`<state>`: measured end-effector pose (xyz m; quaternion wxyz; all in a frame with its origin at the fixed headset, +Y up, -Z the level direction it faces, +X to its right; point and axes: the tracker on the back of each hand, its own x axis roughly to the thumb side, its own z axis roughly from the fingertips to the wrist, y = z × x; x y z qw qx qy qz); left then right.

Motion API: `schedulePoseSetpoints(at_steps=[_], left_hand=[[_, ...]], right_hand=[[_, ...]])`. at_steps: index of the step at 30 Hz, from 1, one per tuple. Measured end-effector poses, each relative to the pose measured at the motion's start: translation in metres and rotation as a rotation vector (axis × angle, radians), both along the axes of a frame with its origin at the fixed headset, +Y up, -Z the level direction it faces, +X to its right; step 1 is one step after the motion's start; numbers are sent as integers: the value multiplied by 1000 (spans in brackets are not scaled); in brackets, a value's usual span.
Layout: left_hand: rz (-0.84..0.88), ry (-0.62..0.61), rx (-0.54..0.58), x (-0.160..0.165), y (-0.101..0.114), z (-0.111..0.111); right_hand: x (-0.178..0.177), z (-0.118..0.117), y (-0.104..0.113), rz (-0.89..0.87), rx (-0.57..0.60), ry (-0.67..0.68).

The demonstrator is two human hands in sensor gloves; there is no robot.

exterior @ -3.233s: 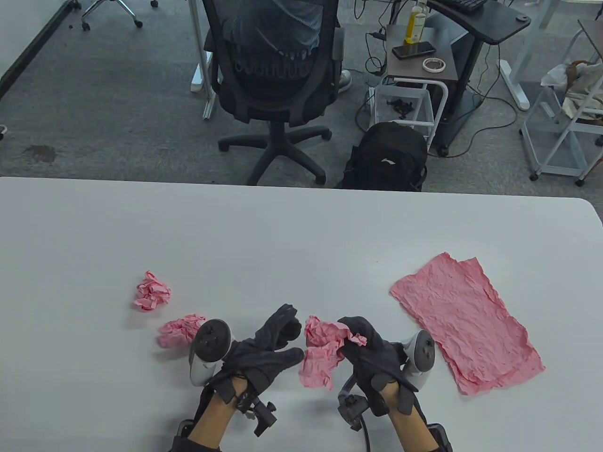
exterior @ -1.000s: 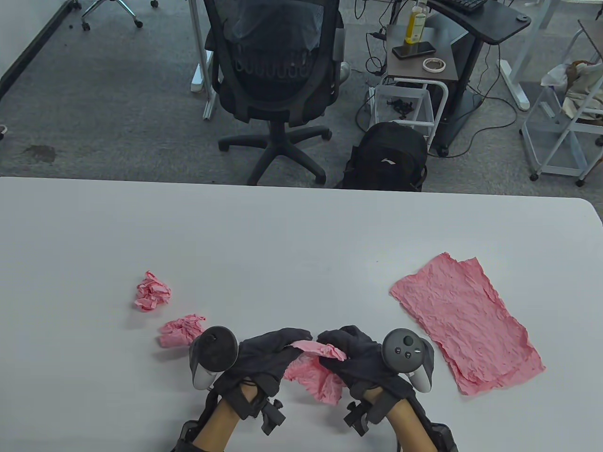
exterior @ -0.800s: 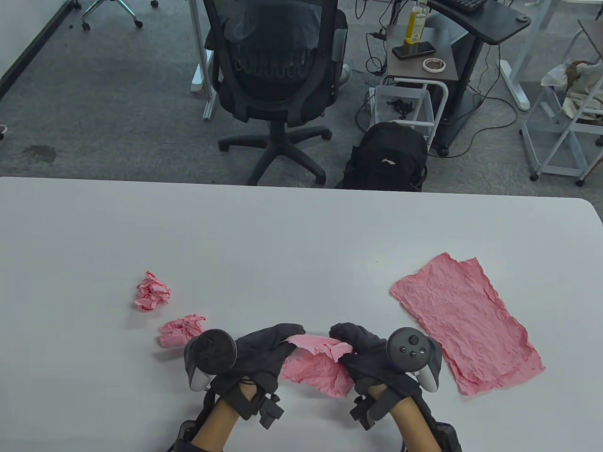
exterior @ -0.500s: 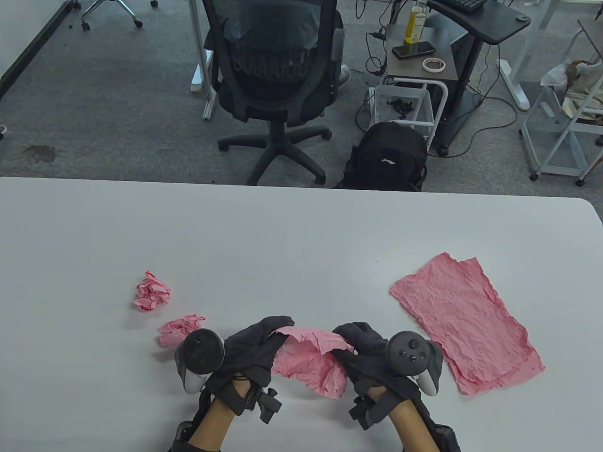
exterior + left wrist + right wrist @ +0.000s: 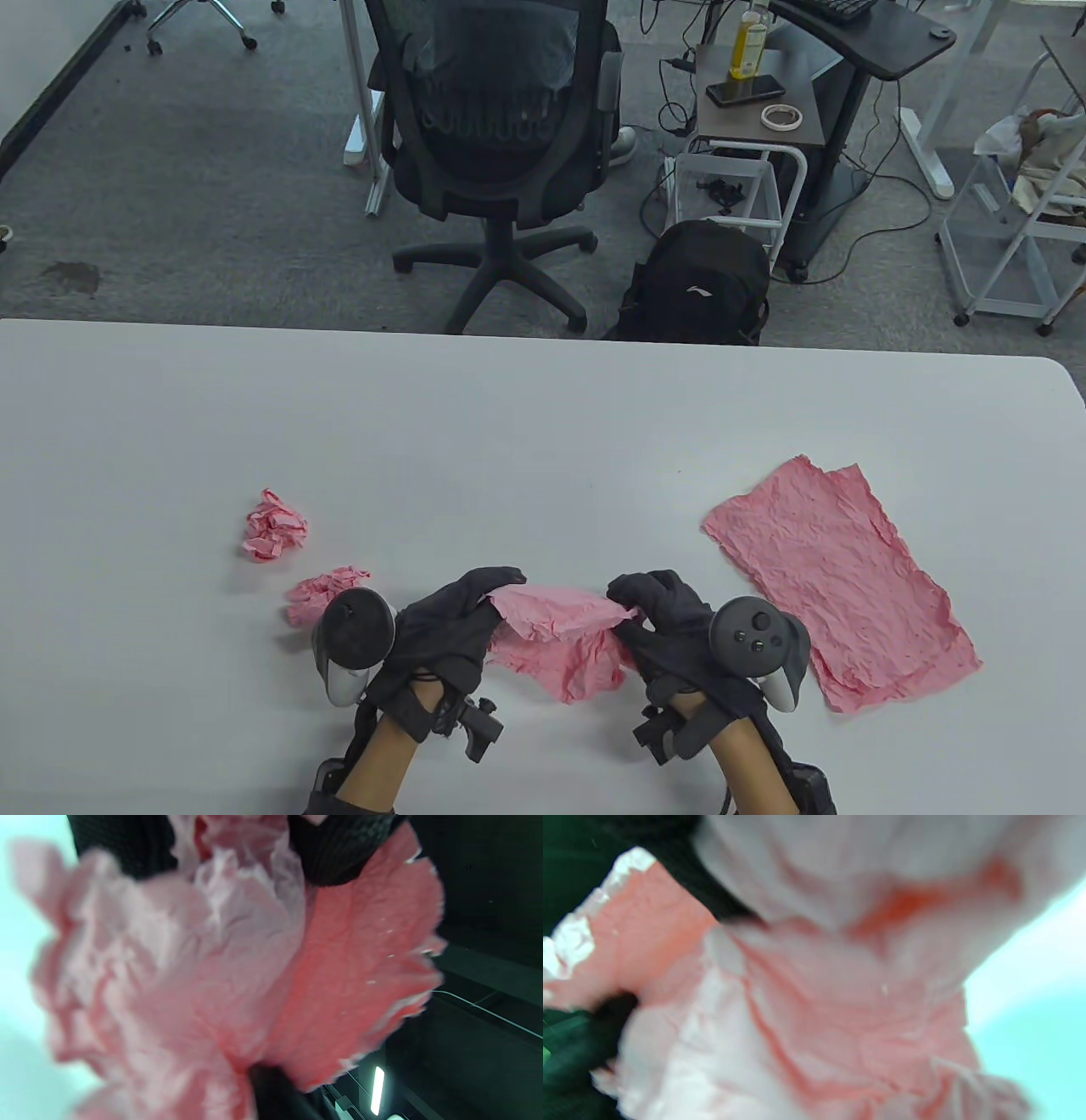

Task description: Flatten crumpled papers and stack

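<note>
While you hold the half-opened pink sheet (image 5: 560,632) up between your two hands, note how it lies: its top edge runs left to right from your left hand (image 5: 445,624) to your right hand (image 5: 670,615), and the rest hangs down toward you, its lower part wrinkled and apparently brushing the tabletop (image 5: 509,424), though the wrist views are too blurred to settle that. Your left fingers pinch the left end of that edge and your right fingers pinch the right end, so both hands are clamped on the same paper and neither is free. The sheet is partly spread, deeply creased, with ragged edges and a fold along the top. The flattened sheet (image 5: 840,581) lies on the tabletop to the right of your right hand, near it but not touching, its long axis slanting from far left to near right. That makes your right hand the nearer one, so the carry to the stack would probably go rightward, and you would likely need to turn the held sheet to match that slant. Two crumpled balls wait on your left: one (image 5: 318,594) just beside your left hand's tracker, the other (image 5: 271,526) a little farther away.
</note>
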<state>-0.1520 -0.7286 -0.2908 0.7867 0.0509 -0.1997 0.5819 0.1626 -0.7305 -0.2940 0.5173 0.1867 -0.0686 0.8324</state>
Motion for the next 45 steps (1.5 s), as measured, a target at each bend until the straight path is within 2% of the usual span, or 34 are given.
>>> schedulePoseSetpoints(at_steps=[2,5,10,13,14,16,17,19,22,26,28,32,34,39,42,45], left_hand=[[-17,11,4,-2,-1,0],[1,26,-10,-2,-3,-1],[61,27,-9,-7,-1,0],[65,-11,-13,-5,-1,-1],[51,-27,-11,-3,-1,0],[50,12,-5,-3,0,2],[60,27,-5,-5,1,1],[65,33,-18,-9,0,-1],[25,67,-28,-11,-4,-1],[-27,128,-49,-17,-7,-4],[-69,187,-48,-24,-9,-5],[-113,182,-85,-29,-15,-9],[-139,155,-94,-27,-16,-12],[-55,108,-163,-31,-22,-15],[-142,119,-150,-34,-21,-16],[-246,113,-167,-34,-21,-17]], right_hand=[[-1,-2,0,-160,-19,86],[-4,-3,-2,-257,-75,133],[-7,-3,-3,-171,-158,248],[-7,-2,-2,-56,-126,116],[-7,-1,-2,54,-111,97],[-4,1,-1,188,-70,-6],[1,1,1,274,6,-103],[7,-1,3,303,22,-134],[10,-1,3,201,8,-127],[17,-1,7,153,38,-164],[26,-3,8,52,29,-168],[40,-9,2,-109,-97,-100],[45,-11,1,-97,-74,-151],[53,-15,-2,76,-131,-140],[54,-18,-10,143,-192,-146],[56,-19,-14,69,-188,-176]])
